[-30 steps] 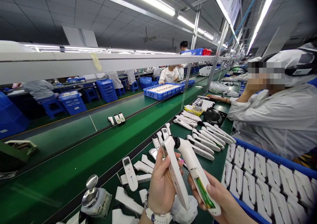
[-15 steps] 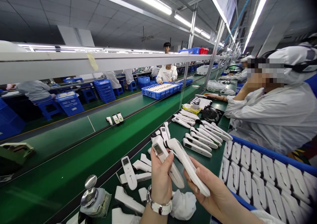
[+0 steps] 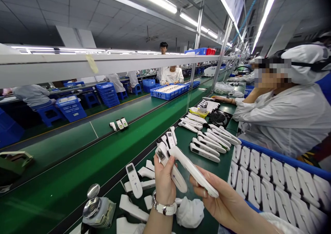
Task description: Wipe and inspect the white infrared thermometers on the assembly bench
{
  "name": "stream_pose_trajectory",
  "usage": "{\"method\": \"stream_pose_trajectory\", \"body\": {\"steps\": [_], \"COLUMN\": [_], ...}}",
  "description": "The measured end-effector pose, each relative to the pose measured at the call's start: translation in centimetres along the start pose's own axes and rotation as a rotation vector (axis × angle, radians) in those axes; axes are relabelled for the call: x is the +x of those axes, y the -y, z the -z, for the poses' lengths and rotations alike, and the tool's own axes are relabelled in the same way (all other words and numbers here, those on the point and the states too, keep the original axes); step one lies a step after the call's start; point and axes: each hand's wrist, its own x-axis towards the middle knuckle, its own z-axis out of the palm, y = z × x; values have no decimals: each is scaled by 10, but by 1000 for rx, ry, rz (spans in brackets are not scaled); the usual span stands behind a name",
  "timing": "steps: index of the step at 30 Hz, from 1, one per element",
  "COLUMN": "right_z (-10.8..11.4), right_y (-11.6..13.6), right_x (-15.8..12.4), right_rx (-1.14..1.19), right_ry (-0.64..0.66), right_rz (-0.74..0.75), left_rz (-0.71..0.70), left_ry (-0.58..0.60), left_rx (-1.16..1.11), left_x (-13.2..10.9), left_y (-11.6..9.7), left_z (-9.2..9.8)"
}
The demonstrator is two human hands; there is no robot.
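My left hand, with a watch at the wrist, is closed around a white infrared thermometer whose small display faces me. In my right hand is a second white thermometer, gripped by its handle. The head of this second one is beside the first one's display; I cannot tell if they touch. Below my hands lies a crumpled white cloth. To the left of my left wrist, a loose thermometer rests face up among several white thermometers.
A glass bottle with a metal top stands at front left. Rows of thermometers lie ahead on the bench. A blue tray of thermometers is at right, near a seated co-worker. The green conveyor runs along the left.
Both hands have shifted slightly left in view, still holding the thermometers. The right one now lies at a flatter slant. Across the line, the blue crate has slid a little right.
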Motion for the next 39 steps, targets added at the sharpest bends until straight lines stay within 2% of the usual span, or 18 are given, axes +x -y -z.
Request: {"method": "stream_pose_trajectory", "body": {"steps": [3, 7, 13, 17, 20, 24, 27, 29, 32, 39], "right_z": [2, 2, 5, 8, 10, 11, 7, 2, -8, -30], "right_y": [3, 6, 7, 8, 8, 13, 20, 24, 27, 31], "right_x": [1, 5, 7, 3, -1, 0, 7, 11, 14, 17], "right_rx": [117, 238, -145, -321, -674, -1313, -1505, -1524, -1517, -1525], "right_ry": [2, 32, -28, -2, 42, -23, -28, 0, 32, 78], "right_rz": [-81, -191, -69, -4, 208, 748, 1106, 1265, 1390, 1501], "left_rz": [-9, -102, -238, -282, -274, -250, -242, -240, -235, -221], "left_ry": [-18, -107, -276, -289, -283, -267, -234, -211, -182, -167], "left_rx": [20, 71, 193, 266, 298, 289, 257, 241, 228, 231], "left_x": [2, 7, 14, 17, 18, 15, 11, 9, 7, 6], "left_y": [1, -4, -18, -22, -21, -19, -19, -19, -18, -13], "left_z": [1, 4, 14, 22, 24, 19, 14, 11, 8, 8]}}
